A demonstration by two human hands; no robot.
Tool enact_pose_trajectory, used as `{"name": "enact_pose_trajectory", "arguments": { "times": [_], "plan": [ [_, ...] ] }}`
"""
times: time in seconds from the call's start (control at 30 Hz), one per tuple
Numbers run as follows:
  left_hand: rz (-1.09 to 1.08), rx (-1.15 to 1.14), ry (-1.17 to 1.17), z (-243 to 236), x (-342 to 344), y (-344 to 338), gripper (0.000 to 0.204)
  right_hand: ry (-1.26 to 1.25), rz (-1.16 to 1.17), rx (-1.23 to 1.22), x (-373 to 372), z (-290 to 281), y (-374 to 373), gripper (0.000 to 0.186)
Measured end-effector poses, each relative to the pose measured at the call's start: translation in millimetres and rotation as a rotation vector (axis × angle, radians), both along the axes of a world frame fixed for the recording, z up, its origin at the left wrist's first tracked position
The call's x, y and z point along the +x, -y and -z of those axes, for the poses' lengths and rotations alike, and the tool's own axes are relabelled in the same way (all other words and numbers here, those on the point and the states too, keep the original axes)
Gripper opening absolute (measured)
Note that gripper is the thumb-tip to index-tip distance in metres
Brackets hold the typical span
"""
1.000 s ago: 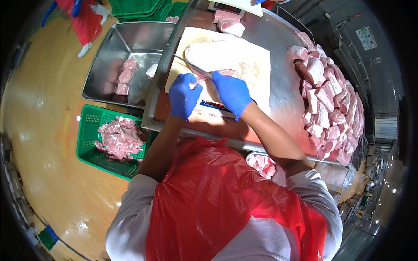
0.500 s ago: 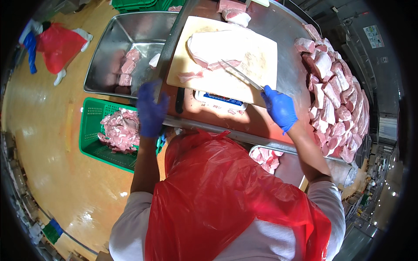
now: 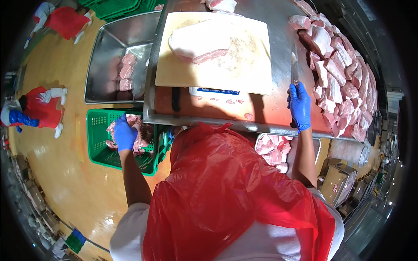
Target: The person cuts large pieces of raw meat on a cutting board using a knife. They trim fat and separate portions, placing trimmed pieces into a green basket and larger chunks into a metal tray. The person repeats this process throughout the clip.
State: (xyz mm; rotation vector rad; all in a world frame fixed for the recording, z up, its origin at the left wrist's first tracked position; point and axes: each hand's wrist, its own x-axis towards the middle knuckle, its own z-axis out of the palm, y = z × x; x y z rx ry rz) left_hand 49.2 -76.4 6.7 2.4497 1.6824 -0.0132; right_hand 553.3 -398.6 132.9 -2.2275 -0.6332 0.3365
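Head view: the right hand (image 3: 299,108) is wrapped around the handle of a knife (image 3: 294,67), its grip pressed together on it. The knife's long axis runs near to far, with the blade pointing to the far side. It lies over the right part of the steel counter (image 3: 278,108), between the cutting board (image 3: 250,65) and a large heap of meat pieces (image 3: 337,74). Whether the blade touches the counter, I cannot tell.

The left hand (image 3: 125,134) reaches over the green basket (image 3: 96,150), fingers toward the far side, at the meat trimmings (image 3: 141,130). Its fingertips are hidden, so whether that grip is spread or pinching a scrap cannot be told.

A slab of meat (image 3: 202,37) sits on the far left part of the board, white side up, longer from left to right, its pink cut face toward the near side. Board surface shows to its right and near it. A strip of counter separates the board's right edge from the heap, and another lies between the board and the counter's near edge. The basket stands just beside the counter's near left corner, with the steel tub (image 3: 106,50) beyond it.
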Motion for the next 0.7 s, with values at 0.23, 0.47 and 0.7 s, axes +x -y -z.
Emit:
{"name": "enact_pose_trajectory", "arguments": {
  "times": [0.23, 0.47, 0.7],
  "plan": [
    [0.519, 0.211, 1.065, -90, 246, -65, 0.042, -0.071, -0.125, 0.184, -43, -23, -88, 0.02],
    [0.592, 0.14, 1.005, -68, 271, -44, 0.045, 0.157, -0.288, 0.038, -66, 8, -88, 0.02],
    [0.161, -0.074, 1.359, -66, 252, 15, 0.043, 0.24, -0.545, -0.028, -121, 20, -147, 0.024]
  ]
}}
